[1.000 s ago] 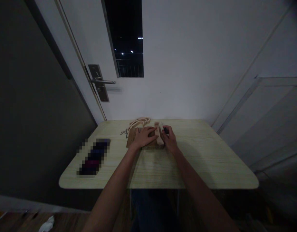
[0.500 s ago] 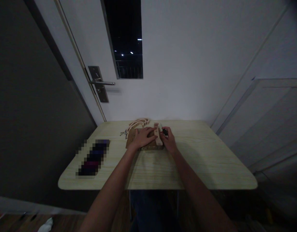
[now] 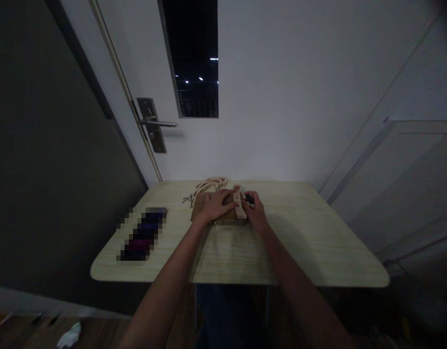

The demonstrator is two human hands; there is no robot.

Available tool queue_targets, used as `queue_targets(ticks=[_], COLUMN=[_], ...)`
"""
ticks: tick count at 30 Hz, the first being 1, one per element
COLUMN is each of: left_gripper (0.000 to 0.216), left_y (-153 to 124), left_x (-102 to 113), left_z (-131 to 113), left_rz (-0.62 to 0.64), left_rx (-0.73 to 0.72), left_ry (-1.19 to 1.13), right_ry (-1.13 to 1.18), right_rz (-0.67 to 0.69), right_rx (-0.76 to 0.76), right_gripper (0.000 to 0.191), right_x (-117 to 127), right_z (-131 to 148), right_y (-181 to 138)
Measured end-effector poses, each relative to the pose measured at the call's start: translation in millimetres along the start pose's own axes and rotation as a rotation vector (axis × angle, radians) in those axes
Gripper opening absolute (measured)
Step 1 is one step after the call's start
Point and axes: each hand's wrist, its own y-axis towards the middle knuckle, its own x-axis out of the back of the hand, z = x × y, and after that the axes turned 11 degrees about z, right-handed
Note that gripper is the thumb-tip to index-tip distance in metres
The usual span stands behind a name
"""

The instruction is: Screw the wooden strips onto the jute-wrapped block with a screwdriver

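My left hand (image 3: 216,206) lies spread over a brown rectangular block (image 3: 199,208). Its fingertips and thumb rest against a pale wooden strip (image 3: 240,206) at the block's right end. The strip has small round marks and a raised far end. On its right side, my right hand (image 3: 257,212) is closed around a small tool with a dark handle (image 3: 249,198), mostly covered by the fingers. I cannot tell the tool's exact kind. Behind the block lies a curved pale wooden piece (image 3: 212,183), with thin dark twig-like bits (image 3: 188,199) at its left.
The pale wood-grain table (image 3: 311,242) stands against a white door (image 3: 267,97) with a metal handle (image 3: 160,124). A dark pixelated flat object (image 3: 145,235) lies on the table's left part. A white crumpled item (image 3: 70,334) is on the floor.
The view has shifted slightly. The tool's thin pale tip, seen earlier beside the strip, now shows less clearly. Both hands keep nearly the same place at the block.
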Motion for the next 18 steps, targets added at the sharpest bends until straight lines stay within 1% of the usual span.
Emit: queue_targets(ticks=[3,4,5,6,8,9,13,18], left_gripper=[0.042,0.036,0.031,0.028,0.027,0.027,0.022,0.028], left_y=[-2.8,-5.6,-9.4,-14.3,-26.3,-33.0,-55.7,-64.2], left_x=[11.8,17.3,22.9,27.8,34.3,35.2,26.9,14.4], left_z=[10.8,16.9,24.1,32.1,48.6,56.3,77.0,81.3], left_rz=[-0.219,-0.296,-0.363,-0.421,-0.428,-0.419,-0.384,-0.332], left_rx=[-0.058,-0.025,0.064,0.197,0.455,0.498,0.554,0.576], left_ry=[-0.001,0.01,0.013,0.025,0.067,0.071,0.076,0.091], right_ry=[-0.031,-0.048,-0.061,-0.07,-0.073,-0.068,-0.079,-0.088], right_rz=[-0.009,-0.013,-0.017,-0.02,-0.023,-0.022,-0.031,-0.049], right_rx=[0.0,-0.004,-0.007,-0.01,-0.015,-0.018,-0.021,-0.006], right_gripper=[0.028,0.027,0.027,0.027,0.029,0.03,0.03,0.031], right_x=[0.8,1.0,1.2,1.4,1.5,1.5,1.6,1.7], right_z=[-0.6,-0.6,-0.7,-0.7,-0.9,-1.0,-2.3,-4.5], right_y=[-0.2,-0.3,-0.4,-0.4,-0.2,0.0,0.7,1.1])
